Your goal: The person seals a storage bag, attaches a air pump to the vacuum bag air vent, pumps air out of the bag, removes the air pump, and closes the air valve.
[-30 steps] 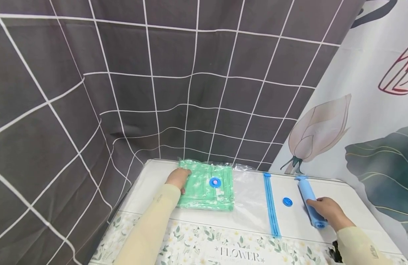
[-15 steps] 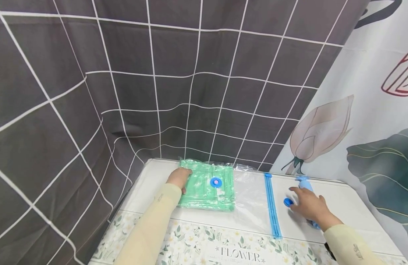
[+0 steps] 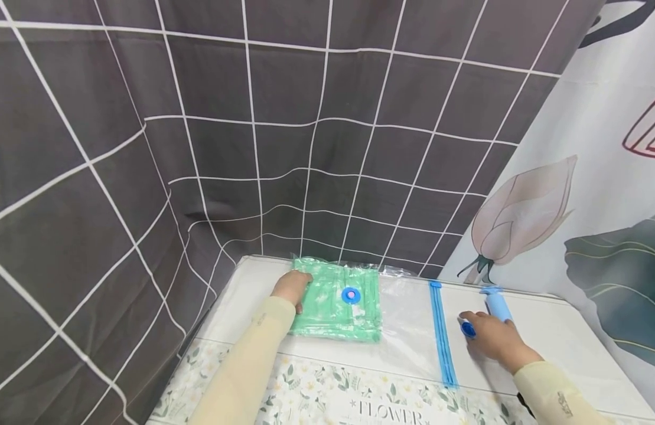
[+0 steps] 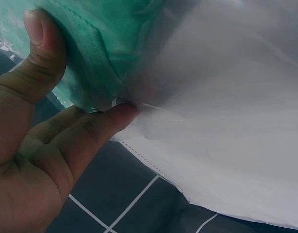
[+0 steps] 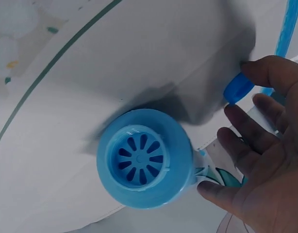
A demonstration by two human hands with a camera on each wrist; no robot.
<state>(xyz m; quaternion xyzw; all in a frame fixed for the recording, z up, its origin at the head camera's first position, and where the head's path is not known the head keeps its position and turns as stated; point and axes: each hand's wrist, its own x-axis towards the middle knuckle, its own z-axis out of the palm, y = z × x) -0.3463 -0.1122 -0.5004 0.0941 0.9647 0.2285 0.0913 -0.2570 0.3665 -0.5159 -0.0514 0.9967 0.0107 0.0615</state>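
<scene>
A clear plastic storage bag with folded green fabric point(image 3: 322, 307) inside lies flat in the head view. On it sits a round blue valve point(image 3: 351, 295) with a pink centre. My left hand point(image 3: 292, 288) rests against the bag's left edge; in the left wrist view its fingers point(image 4: 98, 127) touch the edge, and the thumb stands apart from them. To the right, my right hand point(image 3: 494, 337) pinches a blue round cap point(image 5: 239, 88), tilted between thumb and fingertips. Beside that hand lies a light-blue hand pump point(image 5: 139, 160), partly hidden by the hand in the head view.
The bag's blue zip strip point(image 3: 443, 336) runs along its right end, left of my right hand. White cloth point(image 3: 561, 348) with a floral front band point(image 3: 306, 378) covers the table. A dark gridded curtain point(image 3: 284, 147) hangs behind, with a printed white curtain point(image 3: 550, 248) at the right.
My right hand has let go of the pump, moved left and taken hold of the blue cap. The left hand has stayed at the bag's edge.
</scene>
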